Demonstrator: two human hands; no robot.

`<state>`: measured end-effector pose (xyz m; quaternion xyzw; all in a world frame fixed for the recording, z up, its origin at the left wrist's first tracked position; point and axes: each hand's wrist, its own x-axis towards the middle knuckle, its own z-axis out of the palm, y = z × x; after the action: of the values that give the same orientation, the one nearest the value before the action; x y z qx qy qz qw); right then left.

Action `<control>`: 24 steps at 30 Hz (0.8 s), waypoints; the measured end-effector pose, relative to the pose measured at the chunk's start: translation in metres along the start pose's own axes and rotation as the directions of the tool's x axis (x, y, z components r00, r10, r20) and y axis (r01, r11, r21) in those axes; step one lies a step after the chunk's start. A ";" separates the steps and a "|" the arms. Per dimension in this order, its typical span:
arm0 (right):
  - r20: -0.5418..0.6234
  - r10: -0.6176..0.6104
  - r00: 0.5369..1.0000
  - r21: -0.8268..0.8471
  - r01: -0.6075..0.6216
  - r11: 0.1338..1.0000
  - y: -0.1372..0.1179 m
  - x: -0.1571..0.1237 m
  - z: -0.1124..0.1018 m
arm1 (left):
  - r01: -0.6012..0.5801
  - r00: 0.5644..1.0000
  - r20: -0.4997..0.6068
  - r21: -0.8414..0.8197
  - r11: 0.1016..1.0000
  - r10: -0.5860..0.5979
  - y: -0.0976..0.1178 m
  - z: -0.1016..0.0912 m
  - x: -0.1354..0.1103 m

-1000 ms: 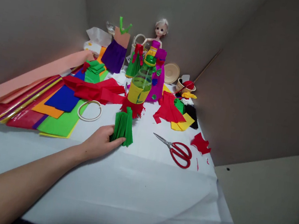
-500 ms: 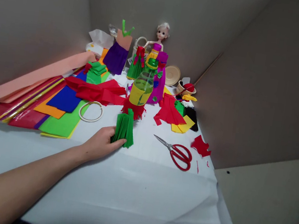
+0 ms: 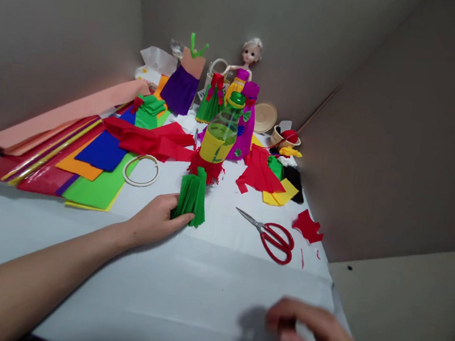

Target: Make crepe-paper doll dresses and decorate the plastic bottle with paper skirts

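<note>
Paper (image 3: 190, 196), green, pleated | left hand (image 3: 156, 221): gripping it | right hand (image 3: 320, 336): empty, loosely bent, above table (image 3: 176, 293)

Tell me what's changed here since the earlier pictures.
The right hand has come into view at the lower right, holding nothing visible. Nothing was visibly picked up or let go. The left hand still holds the green pleated paper; the scissors and bottle stay in place.

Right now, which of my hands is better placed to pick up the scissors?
Probably your right hand: nothing shows in it, and it's nearer the handle end of the scissors. Your left hand holds the pleated green paper.
</note>
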<state>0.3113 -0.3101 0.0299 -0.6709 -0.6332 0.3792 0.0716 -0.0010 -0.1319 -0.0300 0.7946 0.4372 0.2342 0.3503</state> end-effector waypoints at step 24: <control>-0.632 0.228 0.741 -0.084 -0.358 0.930 0.013 0.347 -0.139 | 0.033 0.999 0.041 -0.047 0.998 -0.031 0.000 -0.003 0.002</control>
<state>0.3741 0.0546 -0.0252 -0.8521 -0.4964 0.0821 0.1442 -0.0015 -0.1291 -0.0281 0.7834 0.4371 0.2231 0.3815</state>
